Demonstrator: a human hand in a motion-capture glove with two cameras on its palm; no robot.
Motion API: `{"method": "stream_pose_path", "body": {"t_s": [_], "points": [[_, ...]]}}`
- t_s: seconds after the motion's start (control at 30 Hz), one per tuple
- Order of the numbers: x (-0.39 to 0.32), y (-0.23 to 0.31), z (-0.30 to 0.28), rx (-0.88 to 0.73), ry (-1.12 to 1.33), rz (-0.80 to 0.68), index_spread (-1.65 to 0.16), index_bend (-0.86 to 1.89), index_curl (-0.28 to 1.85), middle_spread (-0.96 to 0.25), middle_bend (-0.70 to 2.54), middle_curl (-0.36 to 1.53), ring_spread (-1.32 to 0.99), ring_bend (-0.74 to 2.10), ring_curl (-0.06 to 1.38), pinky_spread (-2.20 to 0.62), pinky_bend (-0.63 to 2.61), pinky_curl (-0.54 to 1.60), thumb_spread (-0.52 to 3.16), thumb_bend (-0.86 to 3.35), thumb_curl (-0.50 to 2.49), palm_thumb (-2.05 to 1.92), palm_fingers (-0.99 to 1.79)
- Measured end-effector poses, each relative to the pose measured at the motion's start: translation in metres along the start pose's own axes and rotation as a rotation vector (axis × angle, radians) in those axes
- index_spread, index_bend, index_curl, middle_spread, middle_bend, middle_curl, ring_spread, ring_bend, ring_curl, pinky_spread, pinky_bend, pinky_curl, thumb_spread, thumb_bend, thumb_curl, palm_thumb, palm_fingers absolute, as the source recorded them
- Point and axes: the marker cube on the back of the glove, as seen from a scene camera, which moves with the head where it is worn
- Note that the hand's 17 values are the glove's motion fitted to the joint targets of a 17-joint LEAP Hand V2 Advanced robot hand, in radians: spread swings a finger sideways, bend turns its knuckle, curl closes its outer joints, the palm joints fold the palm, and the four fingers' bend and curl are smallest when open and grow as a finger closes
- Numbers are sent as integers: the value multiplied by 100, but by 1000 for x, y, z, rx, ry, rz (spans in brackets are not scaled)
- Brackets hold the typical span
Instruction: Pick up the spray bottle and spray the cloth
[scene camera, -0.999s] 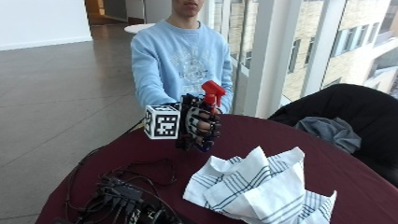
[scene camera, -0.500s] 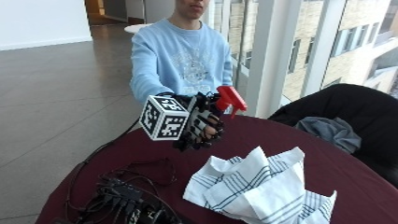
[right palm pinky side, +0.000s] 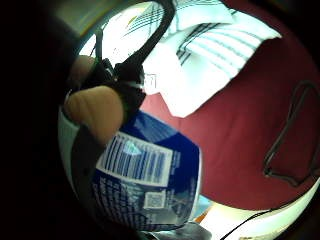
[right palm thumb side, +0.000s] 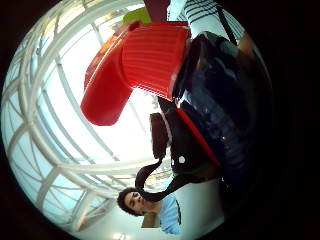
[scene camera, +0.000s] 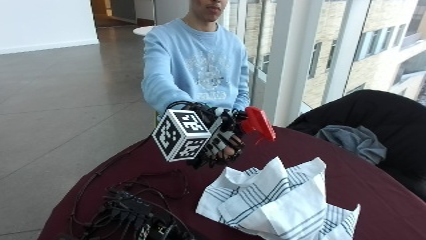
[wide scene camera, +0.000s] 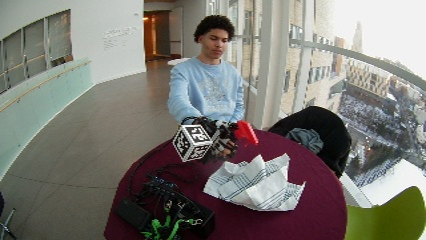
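The gloved right hand (scene camera: 216, 135) grips the spray bottle (scene camera: 256, 122) aloft; its red nozzle should tip down toward the striped cloth (scene camera: 279, 202) just below before squeezing.

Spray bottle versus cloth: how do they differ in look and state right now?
The spray bottle is a rigid thing with a red trigger head and a blue label, while the cloth is soft, white with dark stripes. The bottle is lifted off the table in the grip of the gloved right hand, tilted toward the cloth; the cloth lies crumpled on the table, untouched. Both are over the same maroon table.
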Motion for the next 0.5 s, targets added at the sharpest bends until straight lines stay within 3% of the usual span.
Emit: {"method": "stream_pose_path", "body": {"t_s": [0.5], "points": [[-10,9,-3,10,8,12,-16,17,43,-6,29,48,4,39,41,27,15,24,122,-2,31,54,107]]}}
